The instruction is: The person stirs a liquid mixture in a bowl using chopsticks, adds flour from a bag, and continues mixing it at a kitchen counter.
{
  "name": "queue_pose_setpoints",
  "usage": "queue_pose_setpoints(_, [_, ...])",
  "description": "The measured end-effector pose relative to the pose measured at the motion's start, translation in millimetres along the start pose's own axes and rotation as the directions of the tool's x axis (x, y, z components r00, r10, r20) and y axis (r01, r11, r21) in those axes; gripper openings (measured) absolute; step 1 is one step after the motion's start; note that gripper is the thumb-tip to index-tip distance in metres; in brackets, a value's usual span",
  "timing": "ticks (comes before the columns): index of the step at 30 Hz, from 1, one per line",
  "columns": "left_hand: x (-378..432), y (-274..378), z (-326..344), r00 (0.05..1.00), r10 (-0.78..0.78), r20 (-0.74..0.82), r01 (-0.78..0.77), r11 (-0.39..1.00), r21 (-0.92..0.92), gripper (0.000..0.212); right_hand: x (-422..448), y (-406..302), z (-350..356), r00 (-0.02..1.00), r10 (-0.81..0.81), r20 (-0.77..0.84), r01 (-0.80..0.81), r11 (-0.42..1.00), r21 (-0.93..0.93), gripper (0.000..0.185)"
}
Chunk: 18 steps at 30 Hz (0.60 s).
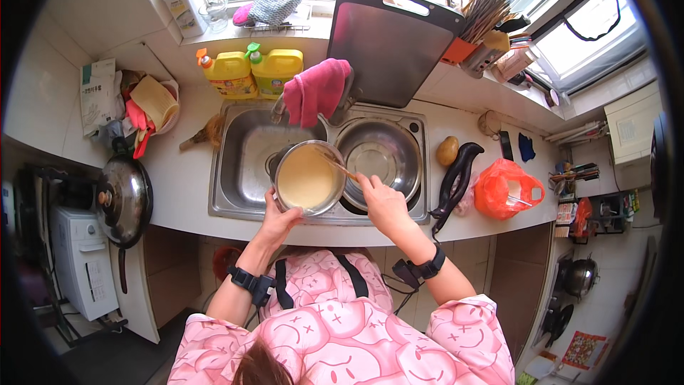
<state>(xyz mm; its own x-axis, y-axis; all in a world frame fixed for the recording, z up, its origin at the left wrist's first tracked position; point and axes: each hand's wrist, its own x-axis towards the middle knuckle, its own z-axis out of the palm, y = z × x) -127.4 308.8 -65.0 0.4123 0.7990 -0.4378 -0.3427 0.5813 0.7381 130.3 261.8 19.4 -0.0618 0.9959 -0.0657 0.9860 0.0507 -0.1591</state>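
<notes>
My left hand [281, 214] grips the near left rim of a round metal bowl [342, 192], its thumb over the edge. Pale yellow batter [304, 179] fills much of the bowl, which is held over the sink divider. Between the fingers of my right hand [386, 204] is a thin wooden utensil [344, 170], perhaps chopsticks. Its far end reaches into the bowl at the upper right side. Under and beyond the bowl lies a double stainless steel sink [246, 171]. A large metal basin [374, 158] sits in the right compartment.
A pink cloth [318, 91] hangs over the faucet. Yellow detergent jugs [278, 72] and a dark cutting board [387, 53] stand behind the sink. To the right are a potato [448, 151], eggplants [457, 179] and a red plastic bag [499, 190]. A lidded pan [125, 198] is at left.
</notes>
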Motion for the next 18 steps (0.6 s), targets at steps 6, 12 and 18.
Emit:
queue_pose_setpoints(6, [-6.3,5.6,4.8,0.977,-0.02,-0.214,0.042,0.994,0.097,0.077,-16.7,-13.2,39.9,0.997,-0.034,0.069,0.026,0.994,0.108,0.04])
queue_pose_setpoints(12, [-13.7,3.3,-7.6,0.97,-0.064,-0.233,0.097,0.986,0.133,0.073,-24.8,-39.6,35.6,0.957,-0.203,0.207,0.038,0.797,0.603,0.035])
queue_pose_setpoints(18, [-25.3,-1.5,-29.0,0.98,-0.146,-0.132,0.146,0.989,-0.012,0.07,-7.5,-36.4,29.9,0.996,0.05,0.067,-0.073,0.915,0.398,0.039])
